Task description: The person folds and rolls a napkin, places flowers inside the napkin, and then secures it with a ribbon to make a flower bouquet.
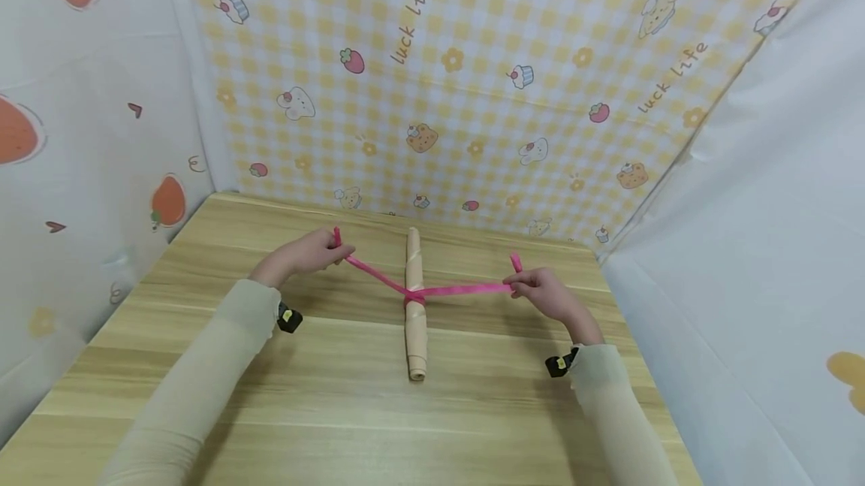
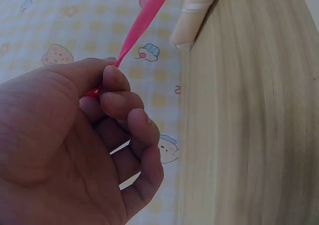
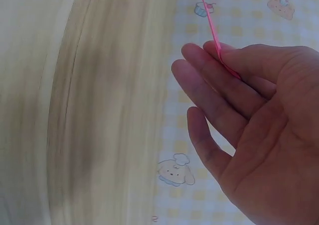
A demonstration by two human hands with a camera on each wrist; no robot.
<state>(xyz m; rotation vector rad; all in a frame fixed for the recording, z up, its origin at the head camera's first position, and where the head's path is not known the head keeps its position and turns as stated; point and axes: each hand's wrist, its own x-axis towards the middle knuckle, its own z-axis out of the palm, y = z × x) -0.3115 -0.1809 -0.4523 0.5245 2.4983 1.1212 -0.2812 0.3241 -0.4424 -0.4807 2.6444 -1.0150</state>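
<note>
A rolled, cream-coloured tube [image 1: 415,336], like a paper or leather scroll, lies on the table pointing away from me. Around its middle runs a pink ribbon [image 1: 466,290], crossed on top. My left hand [image 1: 304,255] pinches one ribbon end between thumb and index finger, left of the roll. To the right, my right hand [image 1: 546,292] pinches the other end the same way. Both lengths stretch out nearly straight from the crossing, and short tails stick up past the fingers. The left wrist view shows the ribbon [image 2: 142,26] leaving the fingertips toward the roll [image 2: 195,16].
The wooden table [image 1: 324,411] reaches back to a yellow checked cloth [image 1: 432,95] hanging behind it. White printed sheets hang at the left [image 1: 101,170] and right [image 1: 743,246]. A black wrist camera [image 1: 289,318] sits at the left cuff, another [image 1: 559,364] at the right.
</note>
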